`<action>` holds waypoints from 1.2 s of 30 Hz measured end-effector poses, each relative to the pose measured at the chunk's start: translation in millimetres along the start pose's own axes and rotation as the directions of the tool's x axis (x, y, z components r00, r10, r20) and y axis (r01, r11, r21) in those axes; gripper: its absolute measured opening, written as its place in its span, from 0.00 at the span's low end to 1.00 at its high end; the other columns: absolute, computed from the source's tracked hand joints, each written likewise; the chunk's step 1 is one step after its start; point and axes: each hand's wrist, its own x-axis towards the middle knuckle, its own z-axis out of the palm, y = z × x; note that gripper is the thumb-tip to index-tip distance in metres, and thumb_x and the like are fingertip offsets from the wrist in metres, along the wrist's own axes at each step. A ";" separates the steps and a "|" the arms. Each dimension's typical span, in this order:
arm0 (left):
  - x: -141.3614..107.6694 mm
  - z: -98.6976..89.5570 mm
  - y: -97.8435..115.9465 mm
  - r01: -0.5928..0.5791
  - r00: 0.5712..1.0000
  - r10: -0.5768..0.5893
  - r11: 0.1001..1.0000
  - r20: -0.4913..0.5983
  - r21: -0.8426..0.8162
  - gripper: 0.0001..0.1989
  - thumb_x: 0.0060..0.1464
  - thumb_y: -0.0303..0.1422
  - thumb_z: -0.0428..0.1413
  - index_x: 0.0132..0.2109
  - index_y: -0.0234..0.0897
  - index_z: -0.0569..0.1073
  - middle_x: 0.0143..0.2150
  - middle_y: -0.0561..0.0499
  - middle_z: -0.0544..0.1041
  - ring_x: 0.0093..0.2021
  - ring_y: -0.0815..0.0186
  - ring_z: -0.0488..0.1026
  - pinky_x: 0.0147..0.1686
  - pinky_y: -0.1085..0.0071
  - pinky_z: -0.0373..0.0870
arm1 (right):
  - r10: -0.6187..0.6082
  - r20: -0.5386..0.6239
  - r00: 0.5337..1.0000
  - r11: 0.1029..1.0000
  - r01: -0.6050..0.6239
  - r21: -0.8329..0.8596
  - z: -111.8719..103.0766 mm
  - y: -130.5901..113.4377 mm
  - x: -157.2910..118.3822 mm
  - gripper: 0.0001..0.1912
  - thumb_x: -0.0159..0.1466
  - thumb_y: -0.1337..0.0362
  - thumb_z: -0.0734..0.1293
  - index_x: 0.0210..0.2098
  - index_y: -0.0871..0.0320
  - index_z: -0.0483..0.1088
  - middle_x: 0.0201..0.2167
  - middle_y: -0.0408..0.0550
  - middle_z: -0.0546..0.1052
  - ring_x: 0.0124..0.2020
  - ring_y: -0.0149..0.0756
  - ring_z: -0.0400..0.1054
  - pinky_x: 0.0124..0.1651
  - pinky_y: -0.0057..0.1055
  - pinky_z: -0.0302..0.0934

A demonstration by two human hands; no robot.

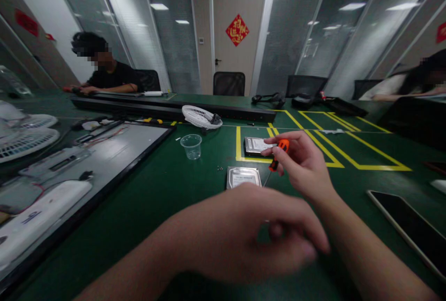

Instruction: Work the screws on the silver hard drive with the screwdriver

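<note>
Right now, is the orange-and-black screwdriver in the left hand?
No, the right hand holds the orange-and-black screwdriver by its handle.

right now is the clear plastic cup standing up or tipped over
Standing up: the cup shows its wide round rim on top and its narrower base down on the green table.
</note>
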 end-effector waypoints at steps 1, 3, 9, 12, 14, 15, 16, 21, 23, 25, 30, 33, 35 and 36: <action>16.0 -25.6 -4.6 0.039 0.993 -0.024 0.990 -0.112 0.136 0.10 0.68 0.32 0.53 0.48 0.44 0.80 0.43 0.51 0.82 0.42 0.65 0.78 0.45 0.69 0.72 | -0.001 -0.012 1.000 1.000 0.001 -0.011 0.6 0.3 0.0 0.13 0.65 0.62 0.74 0.46 0.51 0.69 0.45 0.48 0.81 0.39 0.37 0.80 0.23 0.24 0.65; 33.6 -53.8 -33.3 0.122 0.947 -0.013 0.939 -0.322 0.322 0.12 0.68 0.29 0.51 0.44 0.40 0.80 0.42 0.50 0.81 0.42 0.64 0.76 0.44 0.67 0.70 | 0.002 -0.011 1.000 1.000 -0.002 -0.030 1.2 1.5 0.3 0.15 0.64 0.63 0.75 0.47 0.50 0.68 0.42 0.45 0.80 0.35 0.34 0.79 0.22 0.23 0.64; 25.3 -57.3 -120.5 0.315 0.881 -0.094 0.847 -0.463 0.428 0.07 0.65 0.32 0.56 0.43 0.37 0.79 0.38 0.50 0.76 0.36 0.64 0.72 0.37 0.66 0.68 | 0.072 0.067 0.995 0.996 -0.076 0.053 -1.5 1.8 0.4 0.13 0.73 0.59 0.65 0.55 0.51 0.74 0.47 0.51 0.79 0.38 0.37 0.77 0.23 0.28 0.66; 23.0 -56.0 -128.9 0.320 0.859 -0.052 0.831 -0.509 0.454 0.05 0.63 0.32 0.58 0.43 0.37 0.78 0.40 0.50 0.74 0.38 0.64 0.72 0.39 0.66 0.68 | 0.055 0.044 0.998 0.997 -0.057 0.050 -2.0 0.9 -0.1 0.12 0.71 0.59 0.67 0.53 0.50 0.74 0.49 0.51 0.79 0.40 0.39 0.78 0.24 0.28 0.67; 23.7 -55.0 -130.8 0.356 0.831 -0.061 0.823 -0.553 0.443 0.09 0.62 0.31 0.59 0.48 0.37 0.77 0.43 0.49 0.73 0.38 0.65 0.71 0.40 0.66 0.69 | 0.018 0.014 1.000 1.000 -0.018 0.005 -1.1 0.5 -0.3 0.10 0.70 0.59 0.69 0.51 0.51 0.73 0.48 0.51 0.79 0.39 0.38 0.78 0.24 0.28 0.68; 24.2 -54.2 -132.0 0.375 0.821 -0.079 0.822 -0.566 0.429 0.12 0.61 0.32 0.59 0.52 0.37 0.76 0.46 0.48 0.73 0.38 0.65 0.71 0.41 0.65 0.70 | 0.004 -0.001 1.000 1.000 -0.004 -0.019 -0.4 0.3 -0.4 0.10 0.69 0.60 0.71 0.49 0.51 0.73 0.48 0.50 0.79 0.39 0.37 0.78 0.24 0.28 0.68; 24.6 -53.2 -133.5 0.392 0.809 -0.094 0.821 -0.580 0.414 0.15 0.61 0.33 0.60 0.54 0.37 0.75 0.48 0.47 0.73 0.38 0.65 0.72 0.42 0.65 0.71 | -0.006 -0.014 1.000 0.999 0.005 -0.040 0.3 0.2 -0.5 0.09 0.68 0.60 0.71 0.48 0.51 0.73 0.47 0.50 0.79 0.39 0.37 0.78 0.24 0.27 0.68; 25.6 -47.8 -142.5 0.463 0.799 -0.188 0.798 -0.572 0.385 0.20 0.63 0.37 0.58 0.59 0.35 0.75 0.52 0.43 0.74 0.40 0.61 0.74 0.43 0.63 0.73 | -0.021 -0.040 0.999 0.997 0.018 -0.070 2.6 0.8 -1.2 0.11 0.66 0.62 0.74 0.45 0.51 0.70 0.44 0.48 0.80 0.37 0.36 0.78 0.23 0.26 0.66; 26.3 -47.2 -144.8 0.467 0.812 -0.209 0.793 -0.546 0.392 0.17 0.64 0.37 0.57 0.56 0.34 0.77 0.49 0.43 0.76 0.42 0.60 0.75 0.44 0.63 0.73 | -0.028 -0.042 0.999 0.997 0.025 -0.080 2.5 1.5 -1.3 0.13 0.66 0.64 0.74 0.47 0.51 0.70 0.42 0.46 0.80 0.35 0.35 0.78 0.23 0.26 0.66; 26.9 -47.7 -146.1 0.473 0.810 -0.215 0.790 -0.546 0.390 0.15 0.64 0.37 0.57 0.53 0.34 0.79 0.47 0.44 0.77 0.41 0.60 0.75 0.44 0.63 0.73 | -0.029 -0.026 0.999 0.995 0.027 -0.096 1.6 2.2 -1.3 0.15 0.66 0.63 0.74 0.50 0.49 0.71 0.40 0.45 0.79 0.34 0.34 0.77 0.23 0.26 0.66; 27.4 -49.2 -145.7 0.470 0.812 -0.223 0.798 -0.540 0.378 0.14 0.63 0.39 0.57 0.50 0.35 0.80 0.44 0.45 0.77 0.39 0.61 0.74 0.42 0.64 0.72 | 0.053 0.048 0.997 0.998 -0.054 0.016 -2.1 2.0 -0.7 0.14 0.73 0.61 0.64 0.54 0.49 0.76 0.46 0.50 0.80 0.37 0.36 0.77 0.25 0.29 0.67; 27.6 -48.5 -145.0 0.457 0.815 -0.208 0.804 -0.540 0.381 0.14 0.64 0.39 0.57 0.48 0.35 0.80 0.43 0.46 0.77 0.39 0.61 0.74 0.42 0.64 0.71 | 0.064 0.047 0.997 0.998 -0.065 0.021 -2.3 0.2 -1.1 0.15 0.72 0.61 0.65 0.56 0.49 0.76 0.52 0.51 0.79 0.39 0.38 0.77 0.26 0.30 0.69; 27.8 -47.8 -145.0 0.456 0.814 -0.206 0.805 -0.543 0.379 0.14 0.63 0.40 0.58 0.48 0.35 0.80 0.43 0.46 0.77 0.39 0.61 0.74 0.41 0.64 0.71 | 0.025 0.028 0.999 0.999 -0.024 -0.043 -0.8 -1.1 -1.9 0.14 0.70 0.61 0.68 0.54 0.50 0.75 0.49 0.51 0.80 0.39 0.38 0.78 0.26 0.29 0.70; 27.9 -47.5 -145.1 0.457 0.813 -0.206 0.805 -0.544 0.379 0.14 0.63 0.40 0.58 0.48 0.35 0.80 0.43 0.46 0.77 0.39 0.61 0.74 0.41 0.64 0.71 | 0.003 0.016 1.000 0.997 -0.002 -0.072 0.3 -1.7 -2.4 0.13 0.69 0.61 0.71 0.53 0.50 0.75 0.46 0.50 0.80 0.39 0.38 0.78 0.26 0.28 0.69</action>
